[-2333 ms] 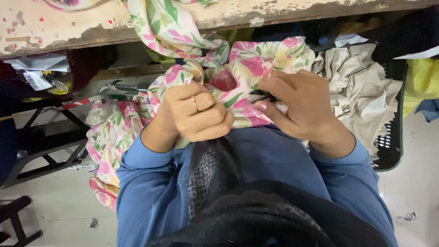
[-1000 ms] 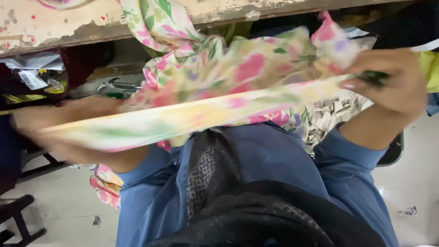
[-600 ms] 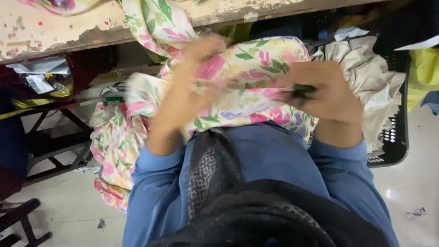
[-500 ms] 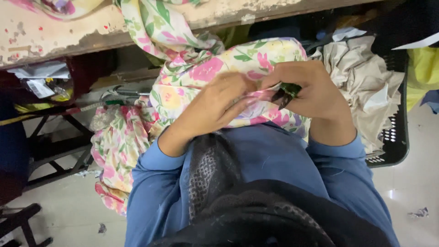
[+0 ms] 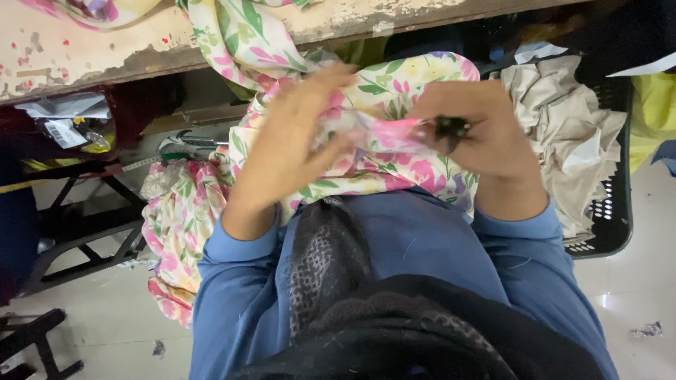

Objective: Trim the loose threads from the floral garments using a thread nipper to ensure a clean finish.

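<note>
Both hands working floral cloth in my lap.

I'm seeing the left hand [image 5: 296,141] and right hand [image 5: 482,130] pinching the floral fabric [image 5: 380,151], fingers clamped together on it; beyond the fingertips, the worn table edge [image 5: 105,60] is passing.

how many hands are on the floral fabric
2: the left hand grips the floral fabric at its left side, the right hand pinches it at its right side, holding a small dark object.

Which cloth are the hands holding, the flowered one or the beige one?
The flowered cloth; both hands grip it over the lap. The beige cloth lies untouched in the black basket.
</note>
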